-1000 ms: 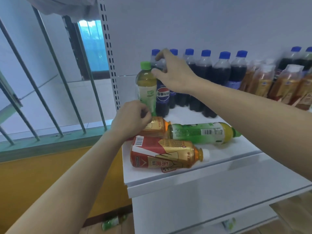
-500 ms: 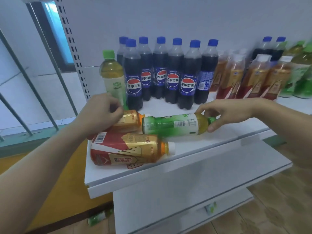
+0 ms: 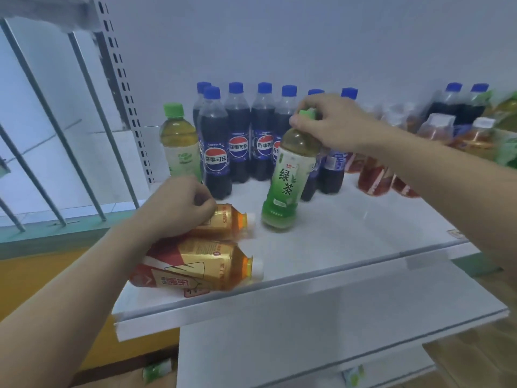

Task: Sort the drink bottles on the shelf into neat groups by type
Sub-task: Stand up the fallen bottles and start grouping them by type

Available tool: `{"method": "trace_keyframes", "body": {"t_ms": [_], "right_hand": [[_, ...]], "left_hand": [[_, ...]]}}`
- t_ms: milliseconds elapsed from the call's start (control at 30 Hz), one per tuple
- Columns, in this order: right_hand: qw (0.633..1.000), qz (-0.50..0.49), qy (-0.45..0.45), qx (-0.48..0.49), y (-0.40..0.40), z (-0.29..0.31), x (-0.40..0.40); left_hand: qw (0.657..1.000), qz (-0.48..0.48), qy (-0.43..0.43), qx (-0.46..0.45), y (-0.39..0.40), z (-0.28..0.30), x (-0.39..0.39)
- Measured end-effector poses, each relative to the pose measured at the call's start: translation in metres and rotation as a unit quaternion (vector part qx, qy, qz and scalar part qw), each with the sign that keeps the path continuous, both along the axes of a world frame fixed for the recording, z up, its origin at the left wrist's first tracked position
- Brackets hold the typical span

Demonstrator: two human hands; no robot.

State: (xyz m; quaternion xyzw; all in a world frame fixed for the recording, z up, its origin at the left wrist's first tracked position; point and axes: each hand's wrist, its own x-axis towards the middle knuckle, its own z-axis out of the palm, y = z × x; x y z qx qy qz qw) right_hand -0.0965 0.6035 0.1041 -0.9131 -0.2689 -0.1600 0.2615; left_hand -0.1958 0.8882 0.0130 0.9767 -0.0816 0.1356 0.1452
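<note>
Gripping green tea bottle [image 3: 288,175] upright, right hand [image 3: 335,121].

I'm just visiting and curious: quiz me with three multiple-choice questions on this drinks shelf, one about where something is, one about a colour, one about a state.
1. Where does the other green tea bottle stand?
A. left of the colas
B. right of the colas
C. on the floor

2. What colour are the cola bottles' caps?
A. red
B. blue
C. white

3. How do the two iced tea bottles at the shelf front sit?
A. upright
B. stacked
C. on their sides

Answers: 1 A, it stands at the row's left end. 2 B, every cap is blue. 3 C, both lie flat, the left hand on one; the right hand grips a green tea bottle by its cap.
</note>
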Motion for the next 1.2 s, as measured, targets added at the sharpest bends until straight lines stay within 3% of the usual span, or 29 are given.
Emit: {"method": "trace_keyframes", "body": {"t_ms": [133,333,400,467,533,600,700,800,933,1033,1100,1200], "right_hand": [[0.996,-0.006,-0.058,-0.061,0.027,0.002,0.013],[0.998,-0.042,0.024,-0.033,0.031,0.005,0.014],[0.996,-0.069,-0.048,-0.028,0.026,-0.002,0.001],[0.976,-0.085,-0.202,-0.015,0.024,-0.018,-0.015],[0.962,-0.023,-0.269,-0.036,0.031,-0.040,-0.034],[0.974,0.074,-0.191,-0.100,0.046,-0.072,-0.046],[0.987,0.102,0.049,-0.116,0.074,-0.113,-0.058],[0.981,0.066,0.179,-0.039,0.090,-0.134,-0.059],[0.940,0.028,0.318,0.122,0.093,-0.128,-0.059],[0.962,-0.012,0.202,0.185,0.095,-0.097,-0.056],[0.983,-0.016,0.084,0.164,0.101,-0.072,-0.054],[0.995,-0.045,0.001,0.087,0.117,-0.045,-0.052]], "left_hand": [[1.000,0.017,-0.020,-0.002,-0.005,-0.005,-0.001],[0.999,0.013,-0.037,0.003,-0.004,-0.007,-0.003],[0.999,0.003,-0.038,-0.001,0.000,-0.004,-0.006],[0.999,-0.012,-0.018,-0.033,0.012,0.001,-0.012],[0.994,-0.038,-0.011,-0.103,0.029,0.002,-0.020],[0.979,-0.044,-0.052,-0.193,0.047,-0.007,-0.027],[0.931,-0.006,-0.114,-0.347,0.064,-0.034,-0.032],[0.876,-0.003,-0.093,-0.473,0.067,-0.055,-0.033],[0.869,-0.010,-0.075,-0.489,0.069,-0.068,-0.029],[0.884,-0.009,-0.071,-0.462,0.073,-0.071,-0.021],[0.903,0.004,-0.059,-0.425,0.073,-0.073,-0.018],[0.934,0.029,-0.060,-0.351,0.071,-0.071,-0.014]]}}
